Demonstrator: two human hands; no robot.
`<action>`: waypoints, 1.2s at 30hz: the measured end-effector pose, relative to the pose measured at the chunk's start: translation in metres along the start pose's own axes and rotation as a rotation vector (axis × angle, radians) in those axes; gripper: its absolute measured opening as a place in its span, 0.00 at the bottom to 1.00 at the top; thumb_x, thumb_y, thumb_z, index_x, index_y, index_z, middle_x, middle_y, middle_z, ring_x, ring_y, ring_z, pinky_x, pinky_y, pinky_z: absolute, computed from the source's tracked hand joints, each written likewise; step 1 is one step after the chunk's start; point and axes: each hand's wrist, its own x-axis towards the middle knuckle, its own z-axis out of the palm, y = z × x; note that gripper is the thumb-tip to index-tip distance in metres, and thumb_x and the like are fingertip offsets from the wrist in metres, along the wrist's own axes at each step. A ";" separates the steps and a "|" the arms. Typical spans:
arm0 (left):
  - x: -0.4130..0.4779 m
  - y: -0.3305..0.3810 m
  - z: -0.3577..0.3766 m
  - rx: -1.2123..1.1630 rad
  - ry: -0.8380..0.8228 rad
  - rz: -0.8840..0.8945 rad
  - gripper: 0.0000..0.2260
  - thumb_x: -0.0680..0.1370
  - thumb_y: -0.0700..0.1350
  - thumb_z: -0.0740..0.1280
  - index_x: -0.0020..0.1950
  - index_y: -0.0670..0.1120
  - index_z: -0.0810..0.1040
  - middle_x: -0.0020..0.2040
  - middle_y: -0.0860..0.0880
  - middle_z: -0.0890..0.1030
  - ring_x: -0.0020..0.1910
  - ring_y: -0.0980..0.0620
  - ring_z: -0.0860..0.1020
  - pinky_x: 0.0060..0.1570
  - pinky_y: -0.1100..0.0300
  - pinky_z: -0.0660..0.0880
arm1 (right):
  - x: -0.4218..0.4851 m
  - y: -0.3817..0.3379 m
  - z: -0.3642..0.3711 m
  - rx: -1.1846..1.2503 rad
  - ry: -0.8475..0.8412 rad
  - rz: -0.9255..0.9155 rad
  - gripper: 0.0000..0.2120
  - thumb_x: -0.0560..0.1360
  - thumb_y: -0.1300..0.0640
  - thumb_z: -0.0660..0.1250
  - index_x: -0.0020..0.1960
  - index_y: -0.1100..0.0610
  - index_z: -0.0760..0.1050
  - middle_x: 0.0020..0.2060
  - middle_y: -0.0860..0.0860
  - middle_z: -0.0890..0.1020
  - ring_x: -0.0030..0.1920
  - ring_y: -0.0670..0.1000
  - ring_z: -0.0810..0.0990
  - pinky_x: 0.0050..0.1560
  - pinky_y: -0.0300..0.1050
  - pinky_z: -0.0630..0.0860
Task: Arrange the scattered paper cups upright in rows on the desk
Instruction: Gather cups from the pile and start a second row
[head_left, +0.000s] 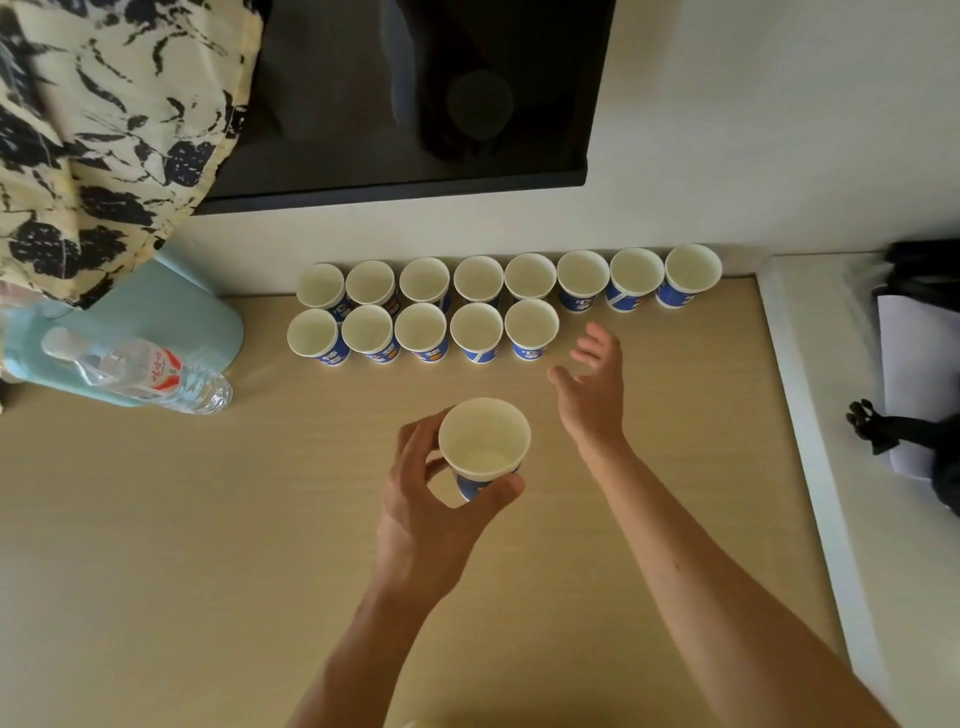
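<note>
Left hand (431, 519): we grip one paper cup (483, 447) upright, fingers curled round its wall, over the middle of the counter (208, 545).
Right hand (592, 384): fingers relaxed, empty, near the right end of the front row (423, 332).
Placement: we should set it flat just beside the end cup (531, 330), parallel to the far edge.

Bare left hand (426, 514) and right hand (592, 395); forearms (701, 577) unsleeved
</note>
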 end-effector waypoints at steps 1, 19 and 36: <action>0.002 0.001 0.002 0.026 0.010 0.003 0.28 0.62 0.52 0.80 0.60 0.62 0.77 0.59 0.60 0.78 0.59 0.59 0.79 0.60 0.57 0.77 | -0.011 -0.009 -0.008 0.049 -0.060 0.004 0.28 0.72 0.67 0.70 0.70 0.54 0.70 0.59 0.52 0.79 0.57 0.49 0.80 0.54 0.46 0.77; 0.027 0.002 0.036 0.149 -0.113 0.064 0.37 0.62 0.62 0.75 0.70 0.54 0.72 0.63 0.58 0.76 0.59 0.64 0.76 0.49 0.67 0.77 | -0.055 -0.045 -0.067 0.034 -0.668 -0.114 0.32 0.65 0.64 0.80 0.66 0.52 0.75 0.58 0.49 0.83 0.61 0.53 0.80 0.66 0.61 0.72; 0.016 -0.005 0.022 0.017 0.031 -0.049 0.31 0.66 0.61 0.74 0.66 0.55 0.76 0.63 0.60 0.79 0.63 0.60 0.77 0.56 0.60 0.77 | 0.058 0.025 -0.029 -0.218 -0.039 -0.058 0.30 0.65 0.61 0.80 0.64 0.55 0.72 0.54 0.48 0.82 0.54 0.50 0.80 0.53 0.41 0.75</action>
